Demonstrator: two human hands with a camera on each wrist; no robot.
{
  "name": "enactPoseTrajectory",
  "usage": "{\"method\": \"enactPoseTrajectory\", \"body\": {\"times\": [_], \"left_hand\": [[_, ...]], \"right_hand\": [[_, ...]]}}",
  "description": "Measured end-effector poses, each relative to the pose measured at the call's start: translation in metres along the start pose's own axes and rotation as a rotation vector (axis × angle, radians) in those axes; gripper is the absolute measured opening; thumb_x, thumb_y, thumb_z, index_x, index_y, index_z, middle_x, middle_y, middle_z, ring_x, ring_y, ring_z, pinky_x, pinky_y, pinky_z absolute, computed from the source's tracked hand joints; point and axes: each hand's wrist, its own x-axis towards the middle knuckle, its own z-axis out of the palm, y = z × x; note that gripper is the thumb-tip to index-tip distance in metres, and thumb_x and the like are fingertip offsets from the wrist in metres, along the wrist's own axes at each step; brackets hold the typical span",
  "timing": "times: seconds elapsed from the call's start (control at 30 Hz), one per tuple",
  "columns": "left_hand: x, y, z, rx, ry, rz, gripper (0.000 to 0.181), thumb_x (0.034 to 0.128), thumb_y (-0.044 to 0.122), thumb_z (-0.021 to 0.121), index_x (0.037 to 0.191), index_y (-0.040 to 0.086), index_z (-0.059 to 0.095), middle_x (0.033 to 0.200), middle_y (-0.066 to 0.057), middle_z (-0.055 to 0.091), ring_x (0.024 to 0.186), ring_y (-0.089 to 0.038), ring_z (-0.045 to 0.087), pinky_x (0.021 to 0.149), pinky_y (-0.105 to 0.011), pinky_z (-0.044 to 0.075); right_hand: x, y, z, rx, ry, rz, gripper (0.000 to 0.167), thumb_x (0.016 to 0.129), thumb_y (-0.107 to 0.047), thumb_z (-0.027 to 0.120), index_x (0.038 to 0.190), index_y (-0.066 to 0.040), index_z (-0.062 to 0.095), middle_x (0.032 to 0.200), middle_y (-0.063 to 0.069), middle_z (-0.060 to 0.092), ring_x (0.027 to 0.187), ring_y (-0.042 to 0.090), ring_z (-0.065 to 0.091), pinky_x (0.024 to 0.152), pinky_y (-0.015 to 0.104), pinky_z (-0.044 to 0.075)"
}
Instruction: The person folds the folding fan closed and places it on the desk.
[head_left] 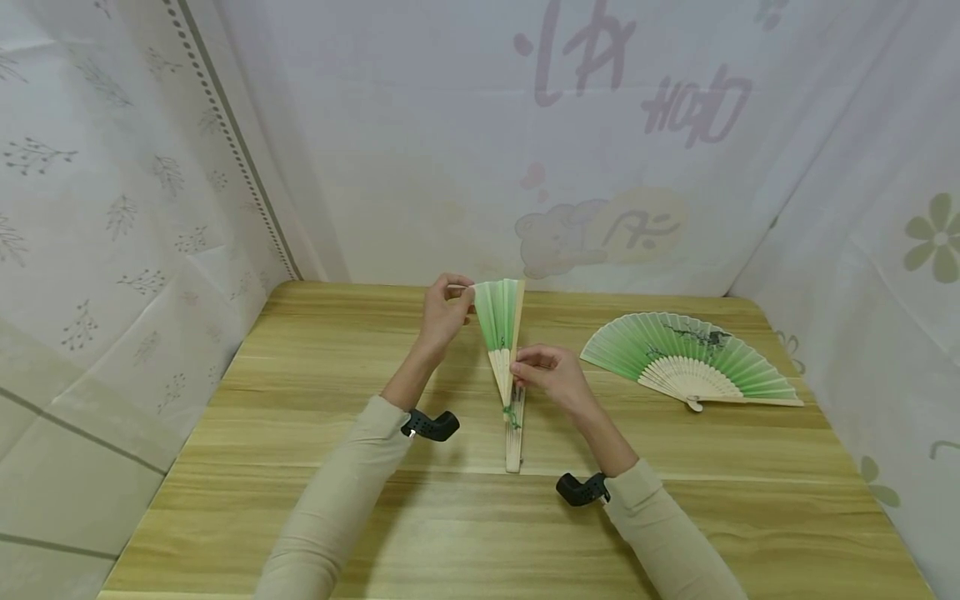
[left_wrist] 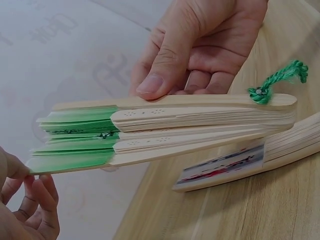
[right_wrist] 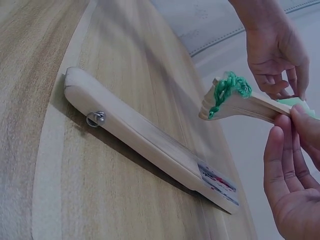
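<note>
Between both hands a green folding fan point(head_left: 498, 321) is held partly spread above the table. My left hand point(head_left: 447, 310) pinches the top corner of its left edge. Lower down, my right hand point(head_left: 553, 375) grips the right guard stick, thumb on it in the left wrist view. A green cord point(left_wrist: 280, 80) is tied at the fan's pivot end. Beneath it lies a folded fan point(right_wrist: 135, 132) with pale wooden sticks, a metal ring at its pivot and a grey and red patterned leaf. Neither hand touches that one.
An open green fan point(head_left: 693, 358) with a dark painted branch lies on the right of the wooden table point(head_left: 450, 533). Printed cloth point(head_left: 420, 167) hangs behind the table and on both sides. Dark camera mounts point(head_left: 431, 425) sit on both wrists.
</note>
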Motion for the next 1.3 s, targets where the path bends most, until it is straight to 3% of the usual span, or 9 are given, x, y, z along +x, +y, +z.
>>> {"method": "enactPoseTrajectory", "body": {"times": [0.37, 0.53, 0.7, 1.07, 1.3], "left_hand": [[-0.0015, 0.0054, 0.0010, 0.044, 0.021, 0.008, 0.018, 0.1026, 0.005, 0.058, 0.117, -0.006, 0.060, 0.111, -0.023, 0.063, 0.071, -0.016, 0.064, 0.059, -0.025, 0.049], [-0.0002, 0.0026, 0.0028, 0.059, 0.036, 0.032, 0.014, 0.1022, 0.005, 0.059, 0.113, -0.004, 0.062, 0.108, -0.019, 0.064, 0.074, -0.022, 0.066, 0.060, -0.030, 0.051], [-0.0007, 0.0045, 0.0027, 0.051, 0.032, 0.028, 0.016, 0.1030, 0.007, 0.059, 0.115, -0.003, 0.062, 0.108, -0.019, 0.064, 0.080, -0.031, 0.067, 0.060, -0.027, 0.050], [-0.0014, 0.0036, -0.0006, -0.011, 0.037, 0.018, 0.014, 0.1024, 0.005, 0.059, 0.114, -0.003, 0.061, 0.106, -0.016, 0.063, 0.071, -0.018, 0.065, 0.056, -0.022, 0.048], [-0.0012, 0.0004, -0.0031, 0.013, 0.048, 0.014, 0.014, 0.1026, 0.004, 0.059, 0.113, -0.004, 0.061, 0.107, -0.016, 0.063, 0.078, -0.029, 0.067, 0.060, -0.026, 0.048]], "right_hand": [[-0.0002, 0.0000, -0.0004, 0.012, -0.019, 0.001, 0.020, 0.093, 0.002, 0.073, 0.108, 0.013, 0.068, 0.097, 0.019, 0.070, 0.079, 0.021, 0.070, 0.082, 0.050, 0.057], [0.0002, 0.0010, 0.0001, 0.010, -0.025, 0.024, 0.020, 0.093, 0.002, 0.072, 0.109, 0.013, 0.067, 0.098, 0.018, 0.071, 0.082, 0.025, 0.070, 0.084, 0.053, 0.056], [0.0001, 0.0018, 0.0004, 0.033, -0.015, 0.070, 0.021, 0.094, 0.004, 0.070, 0.113, 0.012, 0.066, 0.096, 0.016, 0.071, 0.079, 0.020, 0.069, 0.087, 0.054, 0.054], [0.0013, 0.0053, 0.0013, 0.135, -0.086, 0.127, 0.026, 0.100, 0.001, 0.063, 0.122, 0.015, 0.062, 0.090, 0.014, 0.067, 0.080, 0.017, 0.065, 0.075, 0.031, 0.058], [0.0013, 0.0054, 0.0021, 0.146, -0.126, 0.108, 0.023, 0.100, 0.001, 0.063, 0.118, 0.015, 0.061, 0.090, 0.014, 0.065, 0.081, 0.018, 0.064, 0.076, 0.032, 0.057]]}}
